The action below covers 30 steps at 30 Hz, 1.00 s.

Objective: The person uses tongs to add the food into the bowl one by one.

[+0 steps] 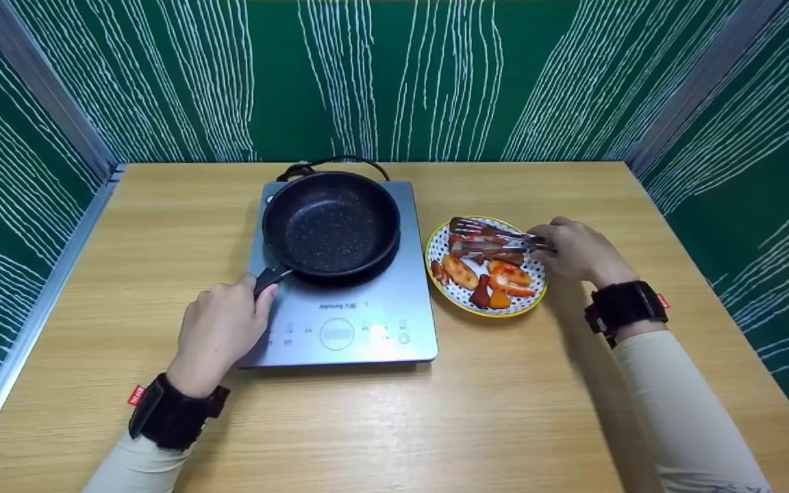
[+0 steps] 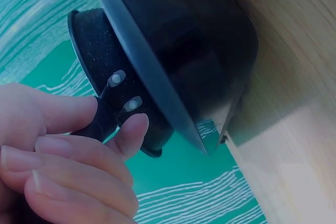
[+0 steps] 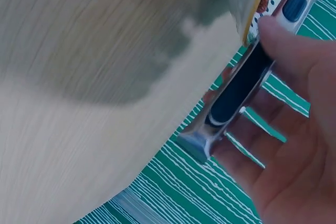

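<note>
My left hand [image 1: 222, 327] grips the black handle [image 1: 271, 279] of a dark speckled frying pan [image 1: 333, 226], which is on a flat induction cooktop [image 1: 381, 291]. In the left wrist view the thumb and fingers wrap the handle close to its two rivets. With my right hand [image 1: 585, 252] I hold metal tongs [image 3: 236, 93] with dark grip inserts. Their slotted ends lie over food on the far side of a dotted, yellow-rimmed plate [image 1: 497, 314]; I cannot tell whether they pinch a piece. Sausage-like pieces, a browned oval piece [image 1: 459, 272] and an orange-red piece [image 1: 507, 277] lie on the plate.
The cooktop's control panel [image 1: 336, 334] faces the near side, and a black cord [image 1: 346, 158] loops behind it. Wooden table [image 1: 504, 411] surrounds both cooktop and plate. Green walls [image 1: 429, 75] with white streaks enclose the back and sides.
</note>
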Each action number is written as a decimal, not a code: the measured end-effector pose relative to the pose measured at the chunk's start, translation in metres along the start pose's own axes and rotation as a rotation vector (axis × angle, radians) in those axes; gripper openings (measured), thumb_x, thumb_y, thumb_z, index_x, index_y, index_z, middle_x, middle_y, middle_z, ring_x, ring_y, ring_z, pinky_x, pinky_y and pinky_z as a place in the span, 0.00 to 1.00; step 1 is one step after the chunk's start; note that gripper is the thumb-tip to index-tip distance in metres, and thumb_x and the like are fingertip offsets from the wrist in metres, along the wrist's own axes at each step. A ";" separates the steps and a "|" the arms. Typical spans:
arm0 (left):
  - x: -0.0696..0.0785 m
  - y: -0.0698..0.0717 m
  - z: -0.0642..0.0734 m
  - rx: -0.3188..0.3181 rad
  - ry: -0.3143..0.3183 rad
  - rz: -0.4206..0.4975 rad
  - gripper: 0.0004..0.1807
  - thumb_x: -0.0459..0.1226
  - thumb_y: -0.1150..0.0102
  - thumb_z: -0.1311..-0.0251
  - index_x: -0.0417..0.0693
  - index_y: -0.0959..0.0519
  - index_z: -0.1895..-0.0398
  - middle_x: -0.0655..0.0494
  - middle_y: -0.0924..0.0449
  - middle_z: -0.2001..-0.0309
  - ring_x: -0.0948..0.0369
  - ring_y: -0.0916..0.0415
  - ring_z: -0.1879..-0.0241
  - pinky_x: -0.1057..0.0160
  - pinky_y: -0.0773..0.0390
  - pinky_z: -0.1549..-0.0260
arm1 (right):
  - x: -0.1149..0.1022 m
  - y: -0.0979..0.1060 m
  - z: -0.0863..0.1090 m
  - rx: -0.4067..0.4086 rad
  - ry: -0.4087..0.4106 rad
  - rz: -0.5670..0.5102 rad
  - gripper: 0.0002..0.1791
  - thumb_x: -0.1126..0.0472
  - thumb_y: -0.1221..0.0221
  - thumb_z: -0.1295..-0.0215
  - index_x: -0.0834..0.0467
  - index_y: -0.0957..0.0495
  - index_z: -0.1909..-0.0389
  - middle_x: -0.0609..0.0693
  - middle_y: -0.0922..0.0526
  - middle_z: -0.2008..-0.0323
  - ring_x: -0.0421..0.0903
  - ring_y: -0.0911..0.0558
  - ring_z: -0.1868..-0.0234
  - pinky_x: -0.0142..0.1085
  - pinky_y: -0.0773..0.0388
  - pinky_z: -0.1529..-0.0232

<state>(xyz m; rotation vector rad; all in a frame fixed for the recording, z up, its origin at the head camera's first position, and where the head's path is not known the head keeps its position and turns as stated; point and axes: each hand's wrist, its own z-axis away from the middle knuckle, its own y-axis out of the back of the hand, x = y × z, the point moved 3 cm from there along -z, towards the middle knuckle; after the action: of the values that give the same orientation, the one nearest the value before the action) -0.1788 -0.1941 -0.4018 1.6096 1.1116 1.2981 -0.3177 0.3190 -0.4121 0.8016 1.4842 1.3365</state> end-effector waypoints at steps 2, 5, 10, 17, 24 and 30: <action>0.000 0.000 0.000 0.000 0.002 -0.001 0.22 0.49 0.44 0.22 0.36 0.22 0.63 0.44 0.25 0.77 0.45 0.23 0.78 0.47 0.29 0.81 | 0.001 0.002 0.005 -0.012 -0.004 -0.010 0.24 0.58 0.35 0.25 0.63 0.22 0.33 0.67 0.22 0.44 0.66 0.21 0.45 0.67 0.26 0.41; 0.002 0.000 -0.001 0.010 -0.003 -0.004 0.22 0.49 0.43 0.22 0.36 0.21 0.63 0.44 0.24 0.77 0.44 0.23 0.78 0.46 0.29 0.81 | -0.001 0.006 0.013 -0.019 -0.005 -0.013 0.25 0.55 0.37 0.23 0.62 0.23 0.32 0.66 0.23 0.41 0.66 0.22 0.44 0.68 0.27 0.40; 0.002 0.000 -0.001 0.020 -0.008 -0.008 0.21 0.48 0.43 0.22 0.36 0.21 0.63 0.44 0.25 0.78 0.45 0.24 0.79 0.46 0.29 0.81 | -0.010 0.012 0.028 -0.017 -0.027 0.015 0.26 0.50 0.41 0.21 0.62 0.26 0.32 0.66 0.24 0.37 0.65 0.22 0.43 0.68 0.27 0.42; 0.002 -0.001 0.001 0.035 -0.014 -0.021 0.21 0.48 0.42 0.23 0.37 0.22 0.65 0.41 0.24 0.78 0.42 0.21 0.78 0.46 0.28 0.82 | -0.026 0.019 0.054 0.022 -0.033 0.068 0.25 0.43 0.48 0.19 0.60 0.28 0.38 0.58 0.19 0.54 0.56 0.22 0.61 0.50 0.28 0.63; 0.002 -0.001 0.001 0.043 -0.011 -0.024 0.21 0.48 0.43 0.22 0.37 0.22 0.65 0.40 0.22 0.76 0.40 0.20 0.77 0.44 0.27 0.81 | -0.040 0.019 0.072 0.073 -0.026 0.113 0.32 0.33 0.50 0.20 0.53 0.22 0.35 0.55 0.16 0.57 0.54 0.23 0.66 0.45 0.35 0.68; 0.004 -0.001 0.001 0.040 -0.017 -0.025 0.20 0.47 0.43 0.23 0.37 0.22 0.65 0.42 0.24 0.77 0.41 0.21 0.77 0.45 0.28 0.81 | -0.047 0.013 0.079 0.055 -0.032 0.121 0.33 0.33 0.53 0.19 0.56 0.20 0.38 0.55 0.17 0.59 0.53 0.24 0.67 0.44 0.35 0.68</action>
<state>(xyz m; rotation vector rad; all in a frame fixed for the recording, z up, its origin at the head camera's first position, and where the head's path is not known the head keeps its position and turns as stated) -0.1777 -0.1900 -0.4019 1.6276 1.1505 1.2515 -0.2294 0.3061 -0.3856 0.9574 1.4721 1.3701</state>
